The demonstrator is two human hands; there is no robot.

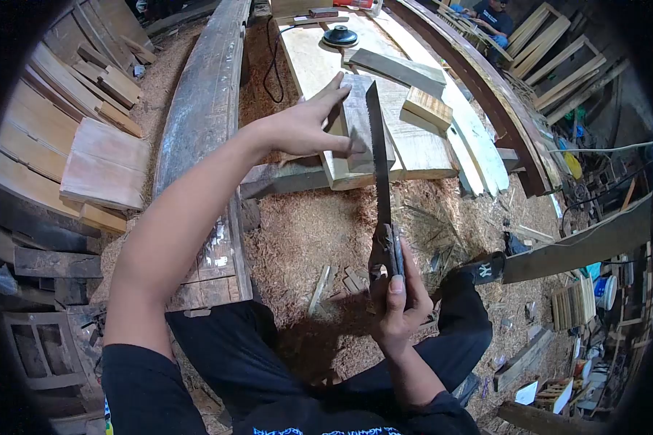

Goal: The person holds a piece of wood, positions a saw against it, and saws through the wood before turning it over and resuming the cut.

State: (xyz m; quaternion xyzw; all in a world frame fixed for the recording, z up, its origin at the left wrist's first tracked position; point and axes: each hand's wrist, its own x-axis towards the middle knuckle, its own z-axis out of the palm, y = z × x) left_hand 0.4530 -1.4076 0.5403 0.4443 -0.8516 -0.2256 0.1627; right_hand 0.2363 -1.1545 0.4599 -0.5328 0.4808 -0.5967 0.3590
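My right hand (403,308) is wrapped round the handle of a handsaw (380,163). Its toothed blade points away from me and overlaps the right part of a short wooden board (359,109) in this view. With fingers at its far part and thumb at the near end, my left hand (308,123) grips that board from the left. The board lies on a pale, thick wooden slab (421,152), its near end close to the slab's front edge.
A small wood block (427,109), a greyish wood strip (395,70) and a round black disc (339,36) lie on the slab. A long worn beam (203,109) runs along the left. Sawdust and offcuts cover the floor. Another person (492,20) sits at the far right.
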